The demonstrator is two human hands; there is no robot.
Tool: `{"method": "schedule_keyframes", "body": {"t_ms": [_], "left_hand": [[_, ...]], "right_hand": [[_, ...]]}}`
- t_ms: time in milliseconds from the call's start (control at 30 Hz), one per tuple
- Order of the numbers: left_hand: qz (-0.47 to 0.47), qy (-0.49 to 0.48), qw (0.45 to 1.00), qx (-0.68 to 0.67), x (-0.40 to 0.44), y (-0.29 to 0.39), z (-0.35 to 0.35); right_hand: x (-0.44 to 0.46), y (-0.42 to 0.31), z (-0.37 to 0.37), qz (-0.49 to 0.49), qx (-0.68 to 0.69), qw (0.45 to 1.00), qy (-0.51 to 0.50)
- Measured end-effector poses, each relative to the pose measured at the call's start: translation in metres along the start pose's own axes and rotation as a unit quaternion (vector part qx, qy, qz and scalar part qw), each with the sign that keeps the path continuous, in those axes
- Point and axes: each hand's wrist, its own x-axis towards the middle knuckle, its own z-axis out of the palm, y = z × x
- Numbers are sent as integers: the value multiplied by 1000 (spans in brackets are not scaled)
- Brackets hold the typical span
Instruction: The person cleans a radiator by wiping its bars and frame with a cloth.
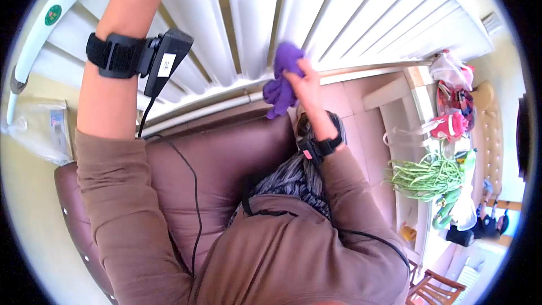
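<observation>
My right hand (306, 87) is closed around a crumpled purple cloth (282, 70). The cloth is against or just in front of the lower part of a white ribbed radiator (251, 17), and I cannot tell whether they touch. A black strap (324, 148) circles my right wrist. My left arm (110, 107) reaches up past the radiator's left side, and its hand is beyond the top edge of the view. Around that arm is a black strap (119, 55) with a small black device and a cable.
Below the radiator stands a brown padded leather seat (226, 152). On the right, a table (412, 200) holds green beans (429, 175), green vegetables (446, 209), a red-and-white bag (449, 126) and plastic bags. A wooden chair (435, 288) is at lower right. A clear plastic bag (42, 130) is at left.
</observation>
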Motion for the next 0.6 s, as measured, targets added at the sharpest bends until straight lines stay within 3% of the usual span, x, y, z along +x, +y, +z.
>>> {"method": "schedule_keyframes", "body": {"t_ms": [67, 100, 133, 200, 233, 300, 333, 400, 467, 500, 567, 600], "left_hand": [[-54, -52, 997, 3, 3, 6, -8], [-48, -48, 998, -4, 3, 8, -8], [-46, -35, 998, -9, 3, 8, -6], [-41, -18, 999, -17, 6, 12, -8], [-45, -26, 998, -23, 8, 15, -14], [-48, -32, 998, -32, 9, 15, -12], [-44, -25, 999, -16, 6, 10, -7], [-37, -14, 999, -5, 2, 4, 0], [-80, -85, 990, 73, -1, 6, 0], [-78, -74, 992, 60, 0, 5, 3], [-161, -180, 970, 27, 4, 2, 5], [-156, -172, 973, 13, 4, 2, 6]], "right_hand": [[20, -63, -30, -90, 46, 987, 129], [32, -99, -51, -90, 77, 977, 179], [46, -128, -68, -168, 66, 950, 253], [79, -169, -96, -255, 104, 911, 307], [94, -194, -101, -285, 100, 911, 282], [140, -186, -98, -364, -14, 844, 393], [144, -174, -93, -325, -208, 807, 447], [142, -149, -71, -355, -243, 782, 452], [133, -145, -68, -398, -235, 750, 474], [132, -127, -66, -383, -218, 763, 474], [125, -83, -64, -343, -197, 804, 443], [116, -65, -61, -317, -192, 832, 412]]}}
